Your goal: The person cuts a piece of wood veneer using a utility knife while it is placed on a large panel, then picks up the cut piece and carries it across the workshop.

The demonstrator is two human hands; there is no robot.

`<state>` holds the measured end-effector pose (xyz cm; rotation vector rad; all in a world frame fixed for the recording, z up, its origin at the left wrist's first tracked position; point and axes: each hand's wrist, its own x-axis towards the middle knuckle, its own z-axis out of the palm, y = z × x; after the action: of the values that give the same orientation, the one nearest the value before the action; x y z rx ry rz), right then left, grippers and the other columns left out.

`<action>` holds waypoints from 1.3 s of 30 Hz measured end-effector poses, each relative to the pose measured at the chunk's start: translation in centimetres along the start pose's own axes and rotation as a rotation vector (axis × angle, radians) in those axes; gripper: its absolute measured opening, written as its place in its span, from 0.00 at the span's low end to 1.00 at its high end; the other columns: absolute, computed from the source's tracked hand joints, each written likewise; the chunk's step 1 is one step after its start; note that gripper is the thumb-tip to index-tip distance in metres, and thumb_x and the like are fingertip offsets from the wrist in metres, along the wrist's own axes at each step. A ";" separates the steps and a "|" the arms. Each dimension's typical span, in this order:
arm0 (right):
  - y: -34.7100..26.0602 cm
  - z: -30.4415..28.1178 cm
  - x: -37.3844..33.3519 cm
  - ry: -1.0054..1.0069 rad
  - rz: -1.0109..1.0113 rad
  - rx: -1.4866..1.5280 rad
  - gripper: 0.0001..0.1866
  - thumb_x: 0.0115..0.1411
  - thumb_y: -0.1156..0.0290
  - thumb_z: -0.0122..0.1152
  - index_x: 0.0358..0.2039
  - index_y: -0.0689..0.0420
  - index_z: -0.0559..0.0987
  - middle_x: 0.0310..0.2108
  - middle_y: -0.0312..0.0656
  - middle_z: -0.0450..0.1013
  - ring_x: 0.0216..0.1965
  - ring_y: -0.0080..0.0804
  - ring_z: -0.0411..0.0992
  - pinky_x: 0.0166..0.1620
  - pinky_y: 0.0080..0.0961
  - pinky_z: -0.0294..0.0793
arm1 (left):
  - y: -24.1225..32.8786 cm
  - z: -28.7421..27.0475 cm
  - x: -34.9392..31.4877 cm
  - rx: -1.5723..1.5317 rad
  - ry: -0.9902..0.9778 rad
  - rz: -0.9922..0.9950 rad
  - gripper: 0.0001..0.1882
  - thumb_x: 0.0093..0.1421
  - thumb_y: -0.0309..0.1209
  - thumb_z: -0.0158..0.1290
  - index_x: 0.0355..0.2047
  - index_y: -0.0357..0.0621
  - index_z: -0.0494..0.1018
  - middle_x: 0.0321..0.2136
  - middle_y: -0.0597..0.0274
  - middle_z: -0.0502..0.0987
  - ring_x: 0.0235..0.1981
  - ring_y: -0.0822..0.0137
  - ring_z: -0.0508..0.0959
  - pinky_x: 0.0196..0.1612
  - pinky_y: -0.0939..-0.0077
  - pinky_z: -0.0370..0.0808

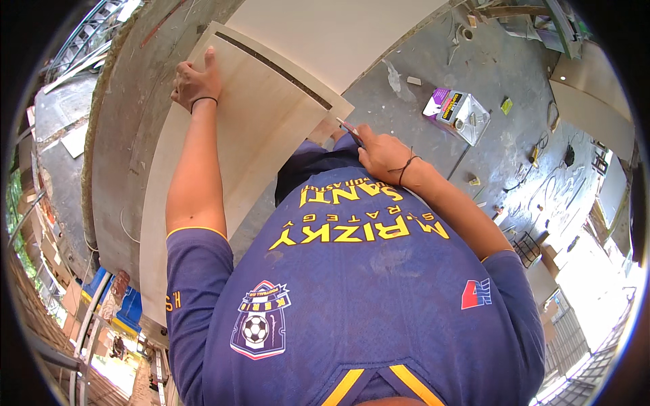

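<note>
A pale, thin wooden board (261, 108) lies at a slant in front of me, with a dark slot between it and a pale strip (325, 88) along its far edge. My left hand (196, 84) is closed at the board's left edge, fingers curled and thumb stretched out on top. My right hand (380, 154) is closed around a slim hand tool (349, 128) with a dark body and a reddish part. The tool's tip points toward the board's right corner; whether it touches cannot be told. My fingers hide most of its handle.
A large pale sheet (325, 34) lies beyond the board on a grey work surface (132, 128). On the concrete floor (406, 57) to the right stands a square metal can (457, 115) with a purple and white label. Cables (535, 159) and scraps lie farther right.
</note>
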<state>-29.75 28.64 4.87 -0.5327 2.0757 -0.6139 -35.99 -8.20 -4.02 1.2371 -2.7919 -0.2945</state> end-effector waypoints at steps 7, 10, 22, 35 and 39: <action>0.2 0.3 -0.4 0.010 0.024 -0.031 0.20 0.57 0.67 0.48 0.47 0.62 0.59 0.24 0.63 0.71 0.28 0.64 0.70 0.35 0.53 0.68 | -0.2 0.5 0.4 0.019 0.034 0.019 0.38 0.50 0.68 0.42 0.43 0.45 0.68 0.44 0.55 0.73 0.49 0.55 0.70 0.54 0.58 0.56; 0.2 0.1 -0.8 0.039 -0.007 -0.025 0.20 0.57 0.67 0.49 0.47 0.63 0.59 0.25 0.63 0.71 0.28 0.64 0.70 0.35 0.53 0.68 | -0.2 0.1 -0.1 0.047 0.030 -0.002 0.37 0.50 0.67 0.43 0.42 0.45 0.68 0.44 0.55 0.74 0.50 0.55 0.70 0.53 0.58 0.57; -10.1 -5.1 19.6 0.140 -0.195 -0.081 0.19 0.59 0.64 0.43 0.43 0.67 0.62 0.34 0.63 0.72 0.38 0.60 0.71 0.43 0.46 0.69 | 0.0 -0.1 -0.3 -0.032 0.024 0.007 0.35 0.52 0.65 0.44 0.44 0.47 0.67 0.43 0.59 0.73 0.51 0.59 0.68 0.54 0.60 0.56; -15.7 -8.0 20.7 -0.118 -0.010 -0.146 0.20 0.57 0.66 0.42 0.46 0.69 0.63 0.36 0.60 0.72 0.36 0.55 0.73 0.41 0.43 0.71 | -0.1 -0.5 -0.4 -0.056 -0.013 -0.003 0.33 0.52 0.63 0.45 0.43 0.47 0.67 0.45 0.60 0.73 0.51 0.60 0.68 0.54 0.60 0.56; -11.7 -6.4 18.7 -0.046 -0.125 -0.175 0.19 0.57 0.67 0.43 0.45 0.69 0.63 0.34 0.61 0.72 0.33 0.56 0.73 0.38 0.44 0.71 | 0.0 -0.8 -0.4 -0.053 -0.016 0.004 0.34 0.51 0.64 0.44 0.44 0.47 0.67 0.45 0.61 0.73 0.51 0.59 0.68 0.54 0.59 0.56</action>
<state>-43.21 10.08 3.23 -0.7752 2.0755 -0.4889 -35.62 -8.03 -3.28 1.2229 -2.7802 -0.3771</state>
